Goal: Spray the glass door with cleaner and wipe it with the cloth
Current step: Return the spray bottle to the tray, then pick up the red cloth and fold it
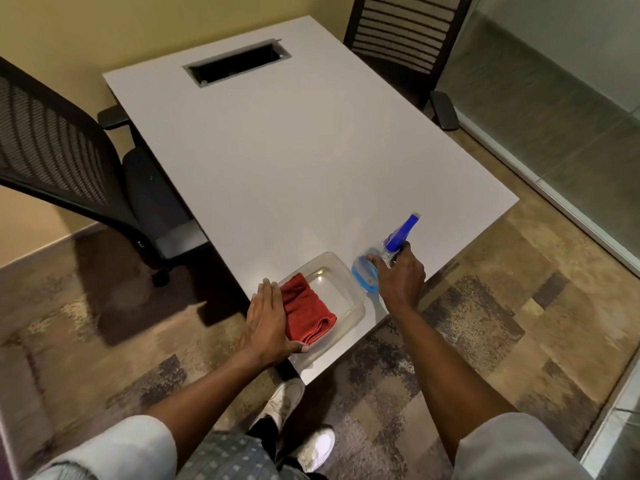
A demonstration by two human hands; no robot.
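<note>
Curling round the spray bottle (384,258) at the desk's (294,150) 5 o'clock corner is the right grip (400,277); the left grip (266,317) is lying flat on the red cloth (308,313) in a clear tray (348,289). A glass wall (554,116) is standing at 2 o'clock.

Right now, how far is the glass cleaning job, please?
Nothing looks done yet. In hand: the right hand grips the spray bottle; the left hand rests on the red cloth in the clear tray. Left: spraying and wiping the glass at the right.
</note>
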